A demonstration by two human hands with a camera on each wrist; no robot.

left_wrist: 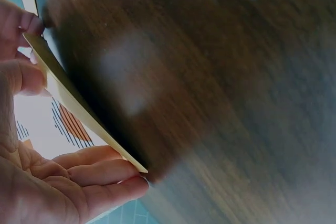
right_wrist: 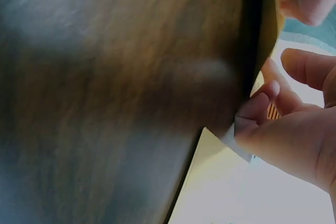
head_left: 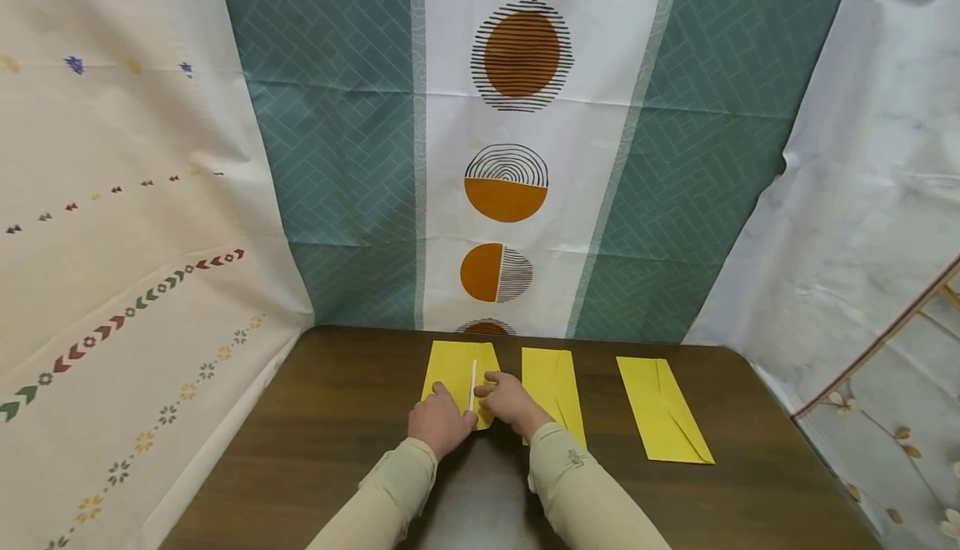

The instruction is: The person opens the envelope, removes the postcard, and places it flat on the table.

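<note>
A yellow envelope (head_left: 450, 362) lies on the table with a narrow white strip (head_left: 473, 383) running lengthwise over it. My left hand (head_left: 438, 423) rests on its near left part, the thumb reaching toward the strip's lower end. In the left wrist view, extended fingers (left_wrist: 105, 174) touch the envelope's edge (left_wrist: 79, 106). From the right, my right hand (head_left: 513, 404) reaches over the envelope's right side, fingertips close to the strip. In the right wrist view its thumb (right_wrist: 304, 66) stands apart from the bent fingers. Whether those fingers touch the strip is unclear.
Two more yellow envelopes lie to the right: one (head_left: 542, 379) partly behind my right hand and forearm, another (head_left: 663, 408) farther right. The dark wooden table (head_left: 337, 417) ends at a patterned cloth backdrop (head_left: 345, 158), with pale cloths at both sides.
</note>
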